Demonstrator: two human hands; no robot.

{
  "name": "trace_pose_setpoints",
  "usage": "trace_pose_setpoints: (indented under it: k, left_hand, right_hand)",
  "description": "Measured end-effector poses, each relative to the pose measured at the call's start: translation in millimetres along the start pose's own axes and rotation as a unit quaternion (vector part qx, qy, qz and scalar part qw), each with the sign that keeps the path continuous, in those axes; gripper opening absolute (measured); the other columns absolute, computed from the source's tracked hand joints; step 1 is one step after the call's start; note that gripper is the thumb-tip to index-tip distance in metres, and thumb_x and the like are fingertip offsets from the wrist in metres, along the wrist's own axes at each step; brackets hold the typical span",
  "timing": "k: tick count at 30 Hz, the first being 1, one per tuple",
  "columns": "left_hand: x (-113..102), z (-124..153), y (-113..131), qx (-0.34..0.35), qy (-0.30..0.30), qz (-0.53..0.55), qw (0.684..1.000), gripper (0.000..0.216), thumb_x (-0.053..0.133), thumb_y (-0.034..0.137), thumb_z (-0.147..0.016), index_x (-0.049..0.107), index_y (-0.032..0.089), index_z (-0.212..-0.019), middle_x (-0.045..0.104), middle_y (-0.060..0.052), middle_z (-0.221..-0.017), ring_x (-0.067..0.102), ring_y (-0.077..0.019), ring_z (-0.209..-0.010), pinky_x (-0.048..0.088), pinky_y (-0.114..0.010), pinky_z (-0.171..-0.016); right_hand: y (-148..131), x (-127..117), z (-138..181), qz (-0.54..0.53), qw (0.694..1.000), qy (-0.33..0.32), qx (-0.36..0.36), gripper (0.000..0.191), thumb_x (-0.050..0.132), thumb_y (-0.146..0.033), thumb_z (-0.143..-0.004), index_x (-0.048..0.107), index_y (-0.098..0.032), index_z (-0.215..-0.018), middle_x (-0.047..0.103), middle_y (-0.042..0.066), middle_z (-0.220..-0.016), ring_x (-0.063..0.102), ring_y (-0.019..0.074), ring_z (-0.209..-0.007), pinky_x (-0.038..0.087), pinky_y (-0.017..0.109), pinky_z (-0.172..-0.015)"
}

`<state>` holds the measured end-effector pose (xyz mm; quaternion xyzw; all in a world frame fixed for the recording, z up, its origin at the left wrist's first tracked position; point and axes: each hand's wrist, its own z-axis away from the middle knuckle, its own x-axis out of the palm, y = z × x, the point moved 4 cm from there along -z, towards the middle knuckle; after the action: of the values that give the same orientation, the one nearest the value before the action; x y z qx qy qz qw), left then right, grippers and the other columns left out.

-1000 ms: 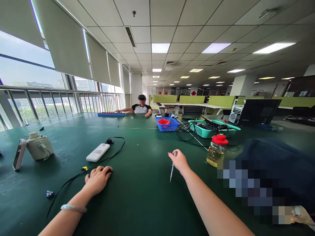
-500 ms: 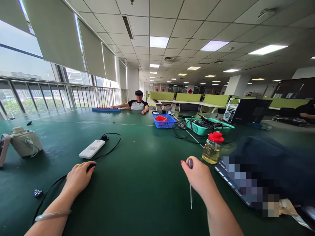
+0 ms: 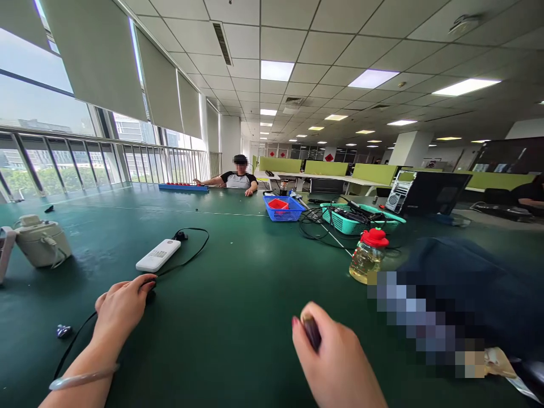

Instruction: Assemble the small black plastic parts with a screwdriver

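A wide green table (image 3: 238, 283) is seen from above. The left hand (image 3: 121, 309) is laid over a black cable (image 3: 187, 258) beside a white power bank (image 3: 158, 255). A dark tool handle (image 3: 311, 331) is gripped in the right hand (image 3: 335, 362). A red-capped oil bottle (image 3: 368, 255) is placed nearby.

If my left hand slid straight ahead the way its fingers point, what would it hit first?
The left hand points up and right across the green table. Past the small dark thing on the black cable at its fingertips, the white power bank looks the first thing in line, though depth is unclear.
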<state>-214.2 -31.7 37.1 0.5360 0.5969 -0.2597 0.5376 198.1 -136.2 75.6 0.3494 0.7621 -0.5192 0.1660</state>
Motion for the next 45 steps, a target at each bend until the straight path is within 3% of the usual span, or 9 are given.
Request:
trace_pose_setpoints:
  k: [2, 4, 6, 7, 18, 25, 35, 40, 45]
  left_hand:
    - [-1.1, 1.0, -2.8, -0.019, -0.016, -0.001, 1.000, 0.049, 0.026, 0.043, -0.093, 0.062, 0.028, -0.122, 0.069, -0.010, -0.112, 0.049, -0.0351, -0.123, 0.037, -0.048, -0.097]
    - [-2.2, 1.9, -5.7, -0.040, -0.029, 0.007, 0.999, 0.050, 0.024, 0.042, -0.094, 0.061, 0.027, -0.124, 0.068, -0.011, -0.111, 0.050, -0.0349, -0.122, 0.040, -0.047, -0.094]
    - [-2.4, 2.1, -8.7, -0.056, -0.039, 0.017, 0.998, 0.051, 0.023, 0.042, -0.094, 0.060, 0.027, -0.125, 0.067, -0.013, -0.110, 0.050, -0.0346, -0.121, 0.042, -0.045, -0.090]
    - [-1.8, 1.9, -10.6, -0.063, -0.044, 0.020, 0.997, 0.051, 0.023, 0.042, -0.094, 0.059, 0.027, -0.126, 0.067, -0.013, -0.110, 0.050, -0.0349, -0.121, 0.043, -0.045, -0.089]
    - [4.8, -2.5, -20.0, -0.050, -0.056, -0.003, 0.997, 0.051, 0.025, 0.041, -0.093, 0.062, 0.026, -0.125, 0.066, -0.017, -0.113, 0.055, -0.0378, -0.114, 0.048, -0.045, -0.081]
    - [7.5, -4.1, -23.0, -0.038, -0.054, -0.016, 0.998, 0.051, 0.026, 0.040, -0.093, 0.065, 0.027, -0.122, 0.068, -0.015, -0.113, 0.057, -0.0384, -0.113, 0.049, -0.045, -0.079]
    - [14.9, -5.7, -24.3, -0.064, -0.087, -0.039, 0.993, 0.056, 0.028, 0.055, -0.092, 0.059, 0.029, -0.131, 0.066, -0.016, -0.117, 0.057, -0.0386, -0.113, 0.048, -0.046, -0.084]
    - [11.9, 0.5, -21.9, -0.033, -0.034, -0.060, 0.997, 0.073, 0.039, 0.065, -0.084, 0.051, 0.016, -0.136, 0.067, -0.021, -0.113, 0.054, -0.0419, -0.114, 0.045, -0.048, -0.088]
    - [26.0, -0.1, -31.2, -0.031, -0.081, -0.120, 0.989, 0.060, 0.043, 0.049, -0.087, 0.052, 0.009, -0.132, 0.066, -0.022, -0.114, 0.060, -0.0384, -0.105, 0.045, -0.044, -0.087]
  right_hand:
    - [13.5, 21.1, -46.9, -0.047, 0.998, -0.010, 0.046, 0.033, 0.056, -0.039, -0.076, 0.037, -0.024, -0.054, 0.041, -0.004, -0.046, 0.032, 0.0120, -0.041, 0.019, 0.024, -0.040]
    - [32.2, 49.1, -86.0, -0.166, 0.981, -0.063, 0.082, 0.036, 0.062, -0.036, -0.072, 0.035, -0.022, -0.051, 0.038, -0.006, -0.046, 0.029, 0.0088, -0.041, 0.017, 0.022, -0.040]
    - [52.7, 77.5, -109.9, -0.358, 0.908, -0.145, 0.164, 0.033, 0.066, -0.036, -0.070, 0.039, -0.022, -0.057, 0.036, -0.009, -0.045, 0.025, 0.0062, -0.039, 0.016, 0.019, -0.038]
    - [60.8, 86.4, -117.8, -0.389, 0.889, -0.166, 0.177, 0.032, 0.066, -0.039, -0.071, 0.041, -0.022, -0.061, 0.037, -0.010, -0.044, 0.024, 0.0057, -0.037, 0.017, 0.019, -0.037]
    - [112.2, 104.5, -122.6, -0.532, 0.807, -0.168, 0.191, 0.046, 0.070, -0.052, -0.070, 0.036, -0.022, -0.063, 0.036, -0.012, -0.042, 0.022, 0.0022, -0.032, 0.017, 0.017, -0.034]
    - [115.5, 107.9, -121.9, -0.559, 0.790, -0.163, 0.191, 0.045, 0.073, -0.050, -0.070, 0.038, -0.022, -0.063, 0.038, -0.011, -0.041, 0.021, 0.0021, -0.031, 0.015, 0.018, -0.034]
    - [111.5, 109.1, -118.8, -0.549, 0.796, -0.177, 0.184, 0.045, 0.075, -0.047, -0.070, 0.038, -0.021, -0.063, 0.040, -0.011, -0.041, 0.024, 0.0019, -0.031, 0.015, 0.017, -0.034]
    - [111.3, 109.6, -118.8, -0.544, 0.798, -0.180, 0.185, 0.046, 0.075, -0.048, -0.069, 0.037, -0.021, -0.062, 0.039, -0.011, -0.040, 0.023, 0.0017, -0.031, 0.014, 0.018, -0.034]
    - [110.8, 109.0, -118.3, -0.543, 0.799, -0.179, 0.186, 0.047, 0.076, -0.049, -0.067, 0.038, -0.021, -0.062, 0.040, -0.011, -0.040, 0.023, 0.0015, -0.031, 0.014, 0.018, -0.035]
